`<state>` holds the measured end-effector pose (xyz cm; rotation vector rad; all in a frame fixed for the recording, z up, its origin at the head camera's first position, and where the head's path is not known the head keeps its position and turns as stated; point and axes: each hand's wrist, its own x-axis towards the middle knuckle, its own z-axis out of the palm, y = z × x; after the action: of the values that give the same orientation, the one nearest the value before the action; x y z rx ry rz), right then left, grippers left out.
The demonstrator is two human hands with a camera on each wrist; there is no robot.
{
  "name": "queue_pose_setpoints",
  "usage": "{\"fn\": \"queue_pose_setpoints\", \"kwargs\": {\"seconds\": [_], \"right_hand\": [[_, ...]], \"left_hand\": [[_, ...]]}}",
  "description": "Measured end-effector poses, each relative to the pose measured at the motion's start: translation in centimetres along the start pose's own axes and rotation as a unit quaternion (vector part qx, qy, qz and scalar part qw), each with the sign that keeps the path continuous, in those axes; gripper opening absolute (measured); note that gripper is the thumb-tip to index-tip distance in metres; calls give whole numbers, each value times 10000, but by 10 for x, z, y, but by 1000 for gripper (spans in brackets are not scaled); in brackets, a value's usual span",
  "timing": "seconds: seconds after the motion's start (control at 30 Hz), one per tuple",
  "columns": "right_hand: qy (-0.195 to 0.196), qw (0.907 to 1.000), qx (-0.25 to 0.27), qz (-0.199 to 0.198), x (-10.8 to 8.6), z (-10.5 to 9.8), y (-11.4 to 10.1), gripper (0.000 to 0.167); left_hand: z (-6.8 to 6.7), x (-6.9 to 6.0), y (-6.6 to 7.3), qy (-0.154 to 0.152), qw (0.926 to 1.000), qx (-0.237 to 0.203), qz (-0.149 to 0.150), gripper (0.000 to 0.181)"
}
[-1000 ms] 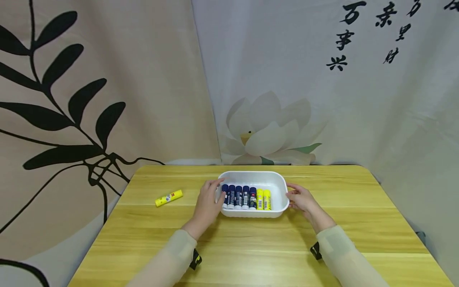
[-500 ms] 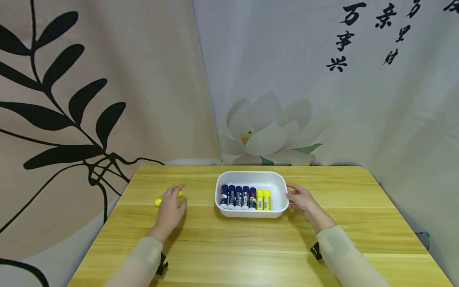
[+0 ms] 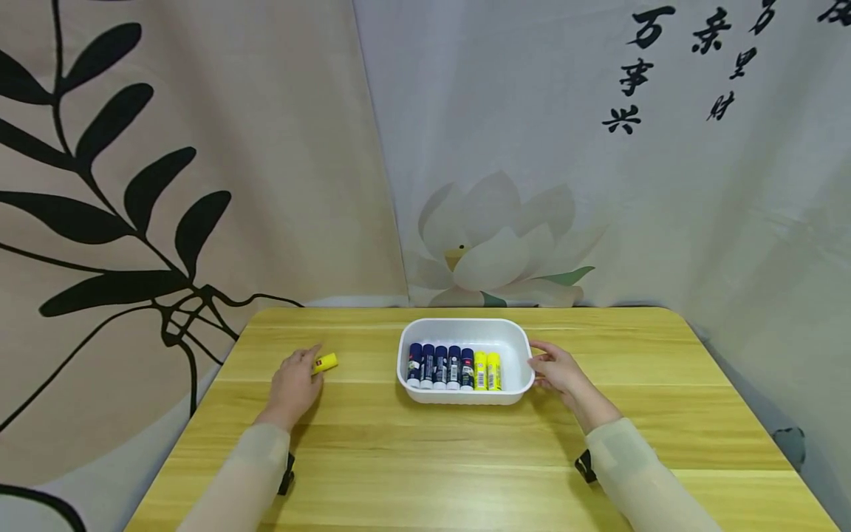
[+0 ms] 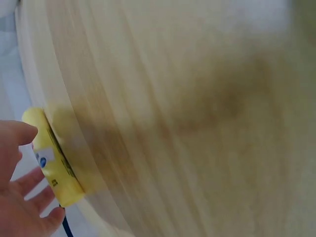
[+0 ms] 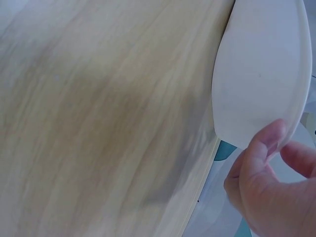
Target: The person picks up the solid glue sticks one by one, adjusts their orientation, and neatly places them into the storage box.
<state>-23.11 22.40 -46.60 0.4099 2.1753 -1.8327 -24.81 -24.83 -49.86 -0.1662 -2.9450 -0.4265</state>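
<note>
My left hand (image 3: 292, 386) is at a yellow glue stick (image 3: 326, 363) on the left of the table. In the left wrist view, the glue stick (image 4: 55, 160) lies between the thumb and the fingers, with some fingertips hidden behind it. A white plastic tray (image 3: 515, 347) stands at the table's middle, holding a row of glue sticks: several dark blue ones (image 3: 441, 367) and two yellow ones (image 3: 487, 371). My right hand (image 3: 561, 374) holds the tray's right end. In the right wrist view, thumb and finger pinch its rim (image 5: 302, 111).
The wooden table (image 3: 425, 465) ends at the back before a hanging cloth (image 3: 505, 148) printed with leaves, a lotus and writing. A dark band (image 3: 585, 467) is worn at my right wrist.
My left hand has let go of the tray's left end and moved left to the loose yellow glue stick. My right hand has stayed on the tray, which stands where it was.
</note>
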Motion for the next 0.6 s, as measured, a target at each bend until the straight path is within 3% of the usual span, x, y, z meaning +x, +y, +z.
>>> {"fn": "queue_pose_setpoints", "kwargs": {"seconds": [0.4,0.6], "right_hand": [[-3,10000,-16,-7,1,1,2,49],[9,10000,-2,-11,0,0,2,49]], "left_hand": [[2,8,-7,-373,9983,437,-96,53],[1,9,-2,-385,9972,159,-614,58]]}}
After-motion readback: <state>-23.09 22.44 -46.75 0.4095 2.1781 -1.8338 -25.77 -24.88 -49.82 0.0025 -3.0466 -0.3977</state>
